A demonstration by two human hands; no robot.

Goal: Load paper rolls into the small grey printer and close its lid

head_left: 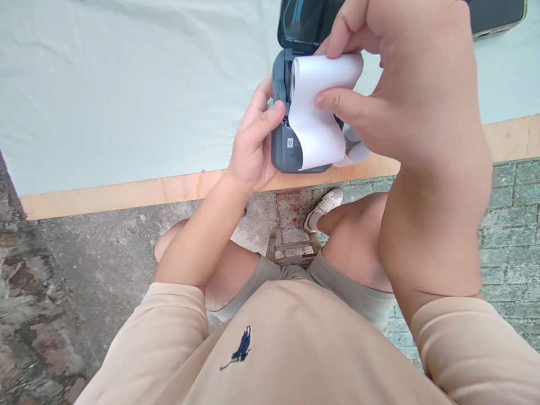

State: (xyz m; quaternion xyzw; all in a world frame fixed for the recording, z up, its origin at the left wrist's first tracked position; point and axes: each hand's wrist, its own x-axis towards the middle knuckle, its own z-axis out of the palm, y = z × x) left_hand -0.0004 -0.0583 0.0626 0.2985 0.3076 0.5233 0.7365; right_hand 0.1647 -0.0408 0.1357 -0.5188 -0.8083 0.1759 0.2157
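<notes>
A small dark portable label printer (280, 152) is held near the table's front edge, its lid (301, 22) raised at the far side. My left hand (257, 135) is closed round the printer's left side, thumb on top. A white paper roll (324, 70) lies at the printer's open compartment, its loose end hanging in a curve over the near part of the body. My right hand (379, 79) grips the roll from the right, thumb on the paper and fingers at its far edge. Part of the compartment is hidden under the paper.
A pale cloth (126, 90) covers the table, whose wooden front edge (105, 194) shows. A dark flat device (495, 17) lies at the far right. Small whitish round pieces (356, 149) sit beside the printer. Below are my legs and a wooden stool (295, 247).
</notes>
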